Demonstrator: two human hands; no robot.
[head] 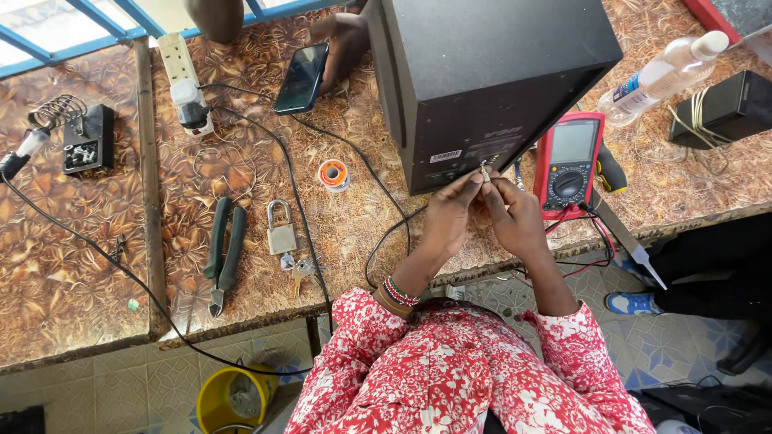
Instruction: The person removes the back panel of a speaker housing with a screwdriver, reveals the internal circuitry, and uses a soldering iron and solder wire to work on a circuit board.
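Observation:
A large black speaker box [490, 72] stands on the patterned worktop [241, 169]. My left hand [447, 217] and my right hand [515, 215] meet at the box's lower back edge, fingertips pinched together on a small metal connector with thin wires [486, 172]. A black cable [386, 237] runs from there across the worktop. My left wrist wears a beaded bracelet. Exactly which fingers grip the connector is hard to make out.
A red multimeter [569, 161] lies right of my hands with red and black leads. Also on the worktop: solder spool [333, 174], padlock with keys [281, 233], green-handled pliers [223, 253], phone [302, 77], power strip [183, 80], soldering iron stand [80, 133], clear bottle [663, 76]. A yellow bucket [229, 398] sits on the floor below.

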